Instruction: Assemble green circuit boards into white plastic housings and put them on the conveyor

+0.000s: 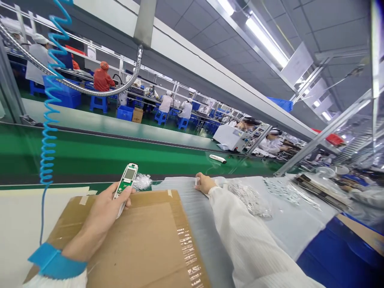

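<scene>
Our left hand (103,206) is gripping the opened device (129,174) at twelve o'clock from the cardboard's (141,240) middle. We are judging it light, stiff and fragile, its casing edges offering the safest hold. At two o'clock, our right hand (206,184) is apparently pinching a small pale piece (197,181) over the foam sheet (180,185).

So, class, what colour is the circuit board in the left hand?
The circuit board is green, seen best in the head view.

The left hand (112,204) curls in a pinch, wrist bent, while the right hand (205,184) reaches forward, fingers bent.
</scene>
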A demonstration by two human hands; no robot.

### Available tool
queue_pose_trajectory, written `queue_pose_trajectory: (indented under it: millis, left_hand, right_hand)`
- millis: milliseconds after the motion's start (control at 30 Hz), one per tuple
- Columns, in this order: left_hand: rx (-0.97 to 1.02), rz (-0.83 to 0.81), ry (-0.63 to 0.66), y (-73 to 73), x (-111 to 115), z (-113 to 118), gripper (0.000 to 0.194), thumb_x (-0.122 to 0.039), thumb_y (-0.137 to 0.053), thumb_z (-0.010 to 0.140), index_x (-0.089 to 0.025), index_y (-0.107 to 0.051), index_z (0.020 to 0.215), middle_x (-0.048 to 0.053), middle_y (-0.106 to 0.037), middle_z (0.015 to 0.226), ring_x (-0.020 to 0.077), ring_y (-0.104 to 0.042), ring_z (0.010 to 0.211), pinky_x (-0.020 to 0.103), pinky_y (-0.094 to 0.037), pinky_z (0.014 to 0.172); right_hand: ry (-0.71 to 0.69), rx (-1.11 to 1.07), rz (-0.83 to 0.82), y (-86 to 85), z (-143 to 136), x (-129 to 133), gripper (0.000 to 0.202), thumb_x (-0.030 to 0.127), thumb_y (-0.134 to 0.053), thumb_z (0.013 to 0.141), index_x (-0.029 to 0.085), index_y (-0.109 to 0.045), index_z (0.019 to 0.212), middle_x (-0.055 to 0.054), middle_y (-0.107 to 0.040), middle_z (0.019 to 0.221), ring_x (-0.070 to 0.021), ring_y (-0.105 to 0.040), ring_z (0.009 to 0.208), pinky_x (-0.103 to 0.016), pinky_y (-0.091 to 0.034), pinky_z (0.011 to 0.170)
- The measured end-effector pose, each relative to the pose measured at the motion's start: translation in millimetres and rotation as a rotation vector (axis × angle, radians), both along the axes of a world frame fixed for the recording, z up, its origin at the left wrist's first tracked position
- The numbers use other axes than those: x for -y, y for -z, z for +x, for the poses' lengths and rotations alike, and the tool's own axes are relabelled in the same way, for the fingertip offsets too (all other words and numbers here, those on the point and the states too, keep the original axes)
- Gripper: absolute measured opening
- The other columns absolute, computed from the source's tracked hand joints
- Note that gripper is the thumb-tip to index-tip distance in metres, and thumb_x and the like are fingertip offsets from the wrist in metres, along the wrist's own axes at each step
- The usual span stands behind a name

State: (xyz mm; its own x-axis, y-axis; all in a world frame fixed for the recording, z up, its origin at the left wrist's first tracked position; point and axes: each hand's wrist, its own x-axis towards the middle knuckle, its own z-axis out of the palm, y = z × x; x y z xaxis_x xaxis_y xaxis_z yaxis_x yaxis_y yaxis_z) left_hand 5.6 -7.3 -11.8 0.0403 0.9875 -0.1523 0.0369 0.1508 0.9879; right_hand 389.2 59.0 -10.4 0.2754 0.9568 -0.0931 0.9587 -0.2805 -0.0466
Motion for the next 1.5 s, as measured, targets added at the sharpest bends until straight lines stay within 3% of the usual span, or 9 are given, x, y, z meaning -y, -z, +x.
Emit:
queue_pose_trajectory:
  millis: [167, 367, 500, 633, 833, 933, 1133, 1333, 1500]
  left_hand:
    - [0.030, -0.003, 0.031, -1.7, 1.4, 1.0, 0.059, -0.070, -0.063, 0.074, -0.018, -0.062, 0.103, 0.001, -0.059, 0.067, 0.0151, -0.050, 0.063, 0.023, -0.029, 0.053]
    - [0.133, -0.010, 0.028, -3.8, 2.2, 2.8, 0.060, -0.064, -0.068, 0.072, -0.017, -0.060, 0.107, 0.002, -0.062, 0.071, 0.0150, -0.053, 0.066, 0.023, -0.033, 0.055]
    - [0.105, -0.004, 0.008, -2.6, 2.3, 2.9, 0.056, -0.063, -0.068, 0.073, -0.018, -0.061, 0.105, 0.001, -0.061, 0.069, 0.0147, -0.053, 0.065, 0.023, -0.034, 0.054]
    - [0.080, 0.015, -0.014, -0.4, 2.3, 4.2, 0.056, -0.064, -0.069, 0.073, -0.018, -0.061, 0.104, 0.000, -0.060, 0.067, 0.0142, -0.053, 0.062, 0.023, -0.035, 0.054]
    - [-0.042, 0.113, -0.070, 0.8, 1.4, 8.0, 0.057, -0.064, -0.069, 0.075, -0.018, -0.060, 0.108, 0.000, -0.063, 0.074, 0.0153, -0.057, 0.067, 0.027, -0.042, 0.063]
    - [-0.066, 0.159, -0.079, 2.1, 0.1, 8.6, 0.059, -0.064, -0.068, 0.076, -0.017, -0.060, 0.113, 0.006, -0.068, 0.095, 0.0180, -0.061, 0.082, 0.029, -0.045, 0.073]
    - [-0.106, 0.082, -0.058, 6.2, -3.3, 6.7, 0.048, -0.048, -0.075, 0.075, -0.017, -0.063, 0.108, 0.006, -0.070, 0.104, 0.0212, -0.063, 0.091, 0.031, -0.046, 0.077]
    - [-0.256, 0.219, -0.108, 6.8, -2.2, 6.2, 0.042, -0.052, -0.041, 0.097, -0.025, -0.065, 0.118, 0.004, -0.071, 0.106, 0.0217, -0.065, 0.093, 0.033, -0.047, 0.079]
    - [-0.311, 0.340, 0.033, 1.1, 8.0, 11.5, 0.039, -0.039, -0.063, 0.089, -0.025, -0.064, 0.125, 0.003, -0.064, 0.130, 0.0229, -0.059, 0.118, 0.034, -0.043, 0.102]
  right_hand:
    - [-0.003, 0.054, 0.032, -3.6, 8.3, -3.2, 0.027, 0.031, -0.062, 0.093, 0.016, -0.062, 0.116, -0.010, -0.061, 0.123, -0.0228, -0.059, 0.111, -0.043, -0.048, 0.096]
    - [-0.009, -0.025, -0.029, -9.1, 7.2, -0.3, 0.017, 0.032, -0.065, 0.092, 0.015, -0.065, 0.091, -0.003, -0.067, 0.096, -0.0168, -0.064, 0.088, -0.036, -0.053, 0.082]
    - [-0.035, -0.129, 0.045, -25.8, -4.6, 0.3, 0.004, 0.016, -0.066, 0.086, 0.014, -0.063, 0.085, -0.003, -0.066, 0.083, -0.0153, -0.062, 0.079, -0.030, -0.049, 0.076]
    - [-0.129, -0.324, 0.119, -51.1, -31.0, 2.2, 0.013, 0.014, -0.059, 0.088, 0.015, -0.065, 0.100, -0.004, -0.065, 0.080, -0.0148, -0.060, 0.072, -0.025, -0.046, 0.067]
    - [-0.350, -0.856, 0.171, -79.2, -105.8, 24.1, 0.029, 0.041, -0.061, 0.090, 0.019, -0.065, 0.107, -0.002, -0.059, 0.077, -0.0148, -0.056, 0.070, -0.028, -0.052, 0.066]
    - [-0.422, -1.244, 0.137, -69.3, -148.5, 37.4, 0.036, 0.050, -0.068, 0.085, 0.018, -0.066, 0.102, -0.001, -0.058, 0.079, -0.0129, -0.053, 0.070, -0.031, -0.053, 0.073]
    - [-0.361, -1.786, 0.075, -7.7, -199.7, 53.0, 0.040, 0.048, -0.075, 0.081, 0.025, -0.066, 0.112, 0.002, -0.061, 0.085, -0.0105, -0.054, 0.071, -0.031, -0.052, 0.078]
    - [-0.361, -1.854, 0.081, 21.2, -202.5, 56.8, 0.043, 0.051, -0.077, 0.079, 0.024, -0.068, 0.111, -0.006, -0.068, 0.109, -0.0214, -0.063, 0.100, -0.042, -0.048, 0.099]
    - [-0.248, -1.863, 0.226, 23.3, -203.5, 57.1, 0.047, 0.049, -0.080, 0.076, 0.023, -0.068, 0.114, -0.007, -0.069, 0.118, -0.0236, -0.062, 0.112, -0.042, -0.043, 0.107]
